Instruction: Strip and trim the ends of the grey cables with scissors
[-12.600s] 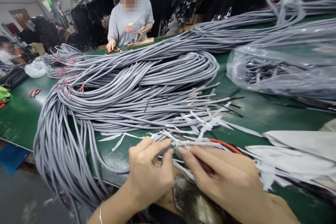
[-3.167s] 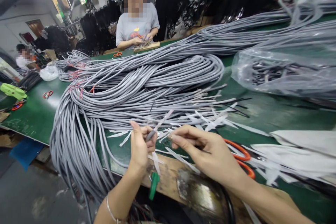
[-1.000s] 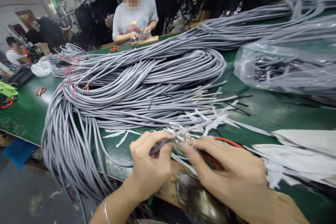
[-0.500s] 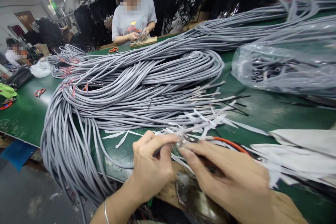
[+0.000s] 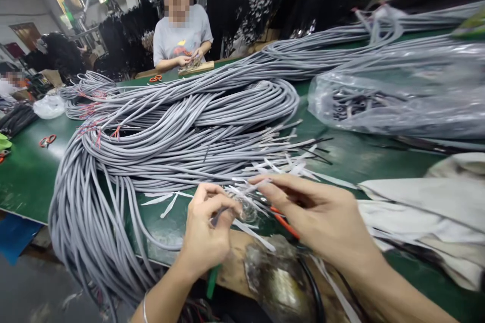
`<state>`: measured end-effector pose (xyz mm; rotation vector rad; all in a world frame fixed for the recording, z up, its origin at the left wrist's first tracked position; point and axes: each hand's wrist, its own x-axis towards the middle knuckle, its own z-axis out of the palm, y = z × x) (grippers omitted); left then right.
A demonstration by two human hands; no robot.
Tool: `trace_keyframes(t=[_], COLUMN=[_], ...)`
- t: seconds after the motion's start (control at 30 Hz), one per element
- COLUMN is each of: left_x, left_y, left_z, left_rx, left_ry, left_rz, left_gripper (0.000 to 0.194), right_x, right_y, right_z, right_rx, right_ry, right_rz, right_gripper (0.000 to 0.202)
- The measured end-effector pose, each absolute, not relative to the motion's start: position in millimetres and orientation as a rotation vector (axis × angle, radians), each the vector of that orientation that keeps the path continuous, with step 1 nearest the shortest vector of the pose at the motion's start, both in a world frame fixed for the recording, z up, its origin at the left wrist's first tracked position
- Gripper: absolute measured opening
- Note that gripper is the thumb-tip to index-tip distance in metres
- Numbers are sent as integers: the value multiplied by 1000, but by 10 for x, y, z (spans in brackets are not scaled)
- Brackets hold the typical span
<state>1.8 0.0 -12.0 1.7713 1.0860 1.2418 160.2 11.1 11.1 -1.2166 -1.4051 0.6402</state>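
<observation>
My left hand (image 5: 208, 227) is closed with curled fingers around the end of a grey cable (image 5: 162, 246), near the table's front edge. To its right, my right hand (image 5: 318, 207) pinches a whitish strip (image 5: 261, 185) between thumb and fingertips. Thin loose strands (image 5: 248, 209) show between the two hands. An orange-handled tool (image 5: 285, 223) lies beneath my right hand, partly hidden by it. Beyond both hands, a big bundle of grey cables (image 5: 178, 136) spreads over the table.
A clear plastic bag (image 5: 401, 103) of dark parts lies at right, with pale gloves (image 5: 409, 212) nearer. A wooden block with a dark, shiny lump (image 5: 282, 282) is at the front edge. Across the green table (image 5: 22, 176) a person (image 5: 182, 35) handles small parts.
My hands have moved apart; the right one has lifted away from the left with a whitish strip. More of the wooden block and dark lump shows. The whole view has shifted slightly.
</observation>
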Motion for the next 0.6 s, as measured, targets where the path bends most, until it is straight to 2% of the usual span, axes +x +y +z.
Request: trace_keyframes(t=[0.3,0.47,0.6], left_x=[-6,-8,-34], left_y=[-42,-15,23], left_z=[-72,-53,-21], left_rx=[2063,1864,1675], left_ry=[795,764,538], left_rz=[1370,1429,1308], left_gripper=[35,33,25], right_x=[1442,1411,1483], right_y=[244,255,263], right_z=[24,58,48], right_rx=[-1208,-1210,-1230], right_ry=[-1022,-968,-962], right_rz=[1230,1194,1057], right_gripper=[50,53,48])
